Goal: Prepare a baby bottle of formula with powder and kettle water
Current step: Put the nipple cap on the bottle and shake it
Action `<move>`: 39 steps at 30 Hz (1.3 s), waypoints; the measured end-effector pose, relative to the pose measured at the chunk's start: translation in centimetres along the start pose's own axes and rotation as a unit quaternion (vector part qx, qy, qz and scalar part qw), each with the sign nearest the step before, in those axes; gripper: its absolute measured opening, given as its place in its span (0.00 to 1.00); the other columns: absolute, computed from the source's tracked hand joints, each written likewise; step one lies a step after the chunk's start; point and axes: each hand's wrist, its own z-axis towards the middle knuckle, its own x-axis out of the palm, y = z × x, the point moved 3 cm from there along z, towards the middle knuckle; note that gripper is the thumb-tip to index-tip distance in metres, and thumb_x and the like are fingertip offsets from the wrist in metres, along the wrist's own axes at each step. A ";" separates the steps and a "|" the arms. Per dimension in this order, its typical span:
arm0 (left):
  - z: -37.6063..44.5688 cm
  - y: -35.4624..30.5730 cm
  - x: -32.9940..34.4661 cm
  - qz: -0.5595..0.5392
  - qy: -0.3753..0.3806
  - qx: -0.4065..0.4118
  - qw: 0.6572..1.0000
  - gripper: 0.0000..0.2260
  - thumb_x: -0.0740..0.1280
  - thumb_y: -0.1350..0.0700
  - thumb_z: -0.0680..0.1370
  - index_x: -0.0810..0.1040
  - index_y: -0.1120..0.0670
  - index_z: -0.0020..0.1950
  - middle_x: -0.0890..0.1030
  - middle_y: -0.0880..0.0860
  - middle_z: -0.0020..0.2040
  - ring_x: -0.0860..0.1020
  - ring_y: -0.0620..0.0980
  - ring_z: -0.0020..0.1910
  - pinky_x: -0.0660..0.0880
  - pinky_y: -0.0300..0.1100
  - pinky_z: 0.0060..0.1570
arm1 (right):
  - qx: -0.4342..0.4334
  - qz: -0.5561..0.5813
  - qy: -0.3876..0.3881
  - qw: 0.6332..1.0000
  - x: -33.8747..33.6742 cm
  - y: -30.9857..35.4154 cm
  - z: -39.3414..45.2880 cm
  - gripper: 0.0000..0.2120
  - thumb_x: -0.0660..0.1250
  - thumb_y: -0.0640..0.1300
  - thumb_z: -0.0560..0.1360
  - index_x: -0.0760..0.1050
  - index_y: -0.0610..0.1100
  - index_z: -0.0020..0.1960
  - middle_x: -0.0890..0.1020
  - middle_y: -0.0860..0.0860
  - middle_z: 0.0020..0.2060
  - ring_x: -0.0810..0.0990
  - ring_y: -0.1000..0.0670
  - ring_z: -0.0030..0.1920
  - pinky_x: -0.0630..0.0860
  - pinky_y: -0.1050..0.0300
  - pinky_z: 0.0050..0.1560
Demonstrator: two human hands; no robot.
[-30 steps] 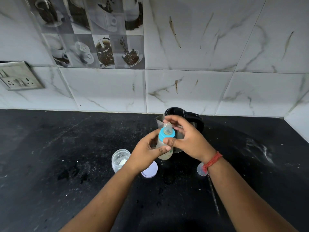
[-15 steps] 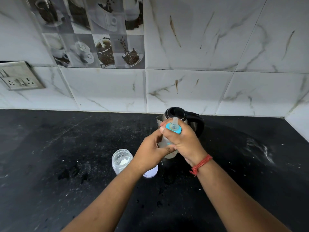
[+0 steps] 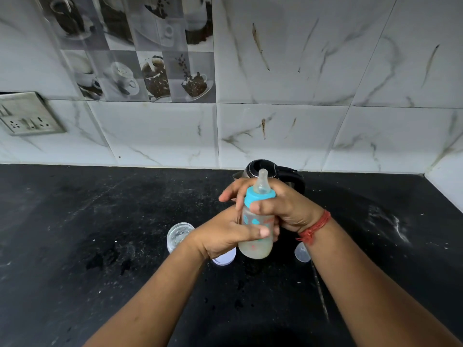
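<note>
A clear baby bottle point(image 3: 256, 247) with a blue collar point(image 3: 259, 197) and a silicone teat point(image 3: 261, 182) is held upright above the black counter, cloudy liquid in its lower part. My left hand point(image 3: 225, 236) grips the bottle's body from the left, thumb across the front. My right hand point(image 3: 283, 207) wraps round the collar and upper body from the right. Right behind the hands stands the kettle point(image 3: 268, 169), steel with a black lid and handle, mostly hidden by them. A small glass jar of powder point(image 3: 178, 235) stands open to the left.
A white jar lid point(image 3: 225, 259) lies under my left wrist. A clear bottle cap point(image 3: 302, 252) lies by my right wrist. The black counter point(image 3: 100, 246) carries powder smears at the right. A tiled wall with a switch plate point(image 3: 27, 113) stands behind.
The bottle has come up and nearer, now fully upright with the teat showing. My right hand slid from over the top to round the collar. The left hand keeps its grip.
</note>
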 end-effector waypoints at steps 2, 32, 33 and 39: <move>0.1 -0.3 -0.3 0.062 -0.059 -0.002 0.996 0.13 0.75 0.52 0.70 0.82 0.56 0.51 0.85 0.51 0.47 0.83 0.47 0.50 0.79 0.41 0.54 | 0.007 0.022 -0.054 0.998 0.1 -0.4 0.1 0.12 0.70 0.47 0.68 0.80 0.41 0.46 0.83 0.44 0.56 0.80 0.44 0.60 0.77 0.45 0.59; 1.0 -0.6 0.1 0.279 -0.297 0.072 0.910 0.13 0.72 0.58 0.72 0.75 0.42 0.49 0.82 0.39 0.34 0.79 0.35 0.34 0.71 0.27 0.34 | 0.017 0.050 -0.334 0.941 1.8 -2.3 1.0 0.06 0.70 0.29 0.70 0.78 0.39 0.41 0.83 0.53 0.35 0.81 0.57 0.39 0.78 0.64 0.44; 1.0 -0.3 0.3 0.278 -0.324 0.080 0.901 0.15 0.72 0.58 0.74 0.75 0.41 0.54 0.83 0.38 0.38 0.81 0.33 0.38 0.72 0.27 0.37 | 0.022 0.055 -0.357 0.932 2.0 -2.8 1.1 0.08 0.69 0.27 0.71 0.78 0.39 0.41 0.83 0.54 0.34 0.81 0.58 0.38 0.78 0.64 0.42; 1.0 2.3 -0.7 0.293 -0.350 0.074 0.887 0.15 0.72 0.57 0.75 0.78 0.44 0.60 0.84 0.40 0.46 0.81 0.32 0.47 0.73 0.26 0.43 | 0.075 0.041 -0.439 0.894 2.8 -6.3 1.1 0.12 0.76 0.45 0.66 0.79 0.43 0.46 0.85 0.44 0.43 0.85 0.50 0.43 0.82 0.52 0.50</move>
